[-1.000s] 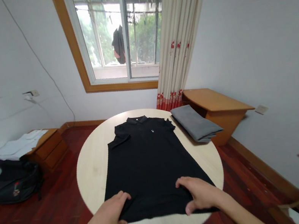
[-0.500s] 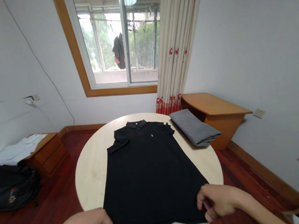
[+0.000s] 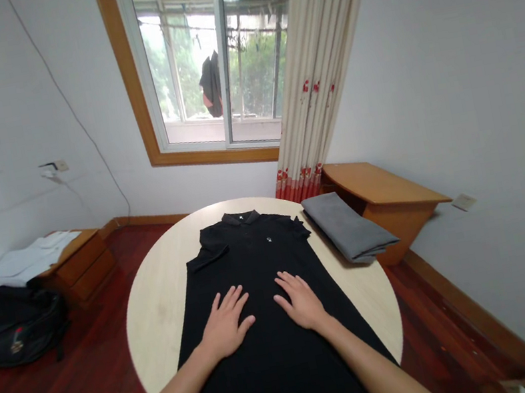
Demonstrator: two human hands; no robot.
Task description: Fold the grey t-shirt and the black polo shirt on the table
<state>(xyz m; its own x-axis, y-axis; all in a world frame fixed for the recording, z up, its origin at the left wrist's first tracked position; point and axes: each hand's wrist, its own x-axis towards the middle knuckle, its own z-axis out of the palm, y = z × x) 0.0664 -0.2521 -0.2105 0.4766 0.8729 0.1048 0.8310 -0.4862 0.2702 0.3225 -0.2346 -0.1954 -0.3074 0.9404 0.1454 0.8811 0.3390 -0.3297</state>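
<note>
A black polo shirt point(image 3: 274, 377) lies front side up on a round pale table point(image 3: 152, 304), its collar toward the window and its hem toward me. Both short sleeves are turned inward at the shoulders, and a small white logo sits on the chest. My left hand point(image 3: 225, 328) rests flat on the left half of the shirt's front, fingers spread. On the other half, my right hand point(image 3: 301, 301) lies palm down with its fingers stretched out. Neither hand grips the cloth. My forearms cover parts of the lower shirt.
Folded grey cloth point(image 3: 346, 226) lies at the table's right edge, beside a wooden desk point(image 3: 382, 185). To the left stand a low drawer cabinet point(image 3: 85, 268) with papers point(image 3: 25, 262) on it and a black bag point(image 3: 16, 328). A curtain point(image 3: 316, 72) hangs by the window.
Both hands have let go of the shirt's bottom corners and moved forward and inward onto its front. Their fingers have opened out flat. The grey cloth has stayed put.
</note>
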